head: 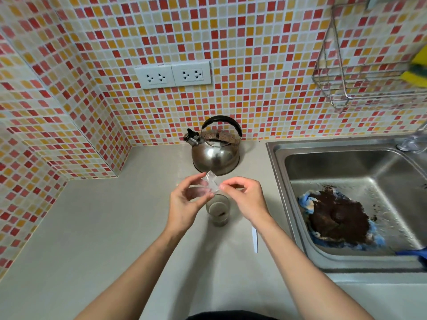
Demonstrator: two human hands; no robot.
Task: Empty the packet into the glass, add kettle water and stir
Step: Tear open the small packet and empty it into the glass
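two hands: left hand [184, 199] and right hand [245, 195] each pinch one clear packet [211, 183] between them. one glass [218, 209] stands just below the grip, one kettle [215, 148] beyond, one sink [346, 204] rightward.

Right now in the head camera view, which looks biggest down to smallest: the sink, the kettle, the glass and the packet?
1. Steel sink, by far the largest.
2. Steel kettle.
3. Glass and clear packet: they look alike in size. The packet is held above the glass, nearer the camera, and the fingers hide part of it, so I won't rank them.
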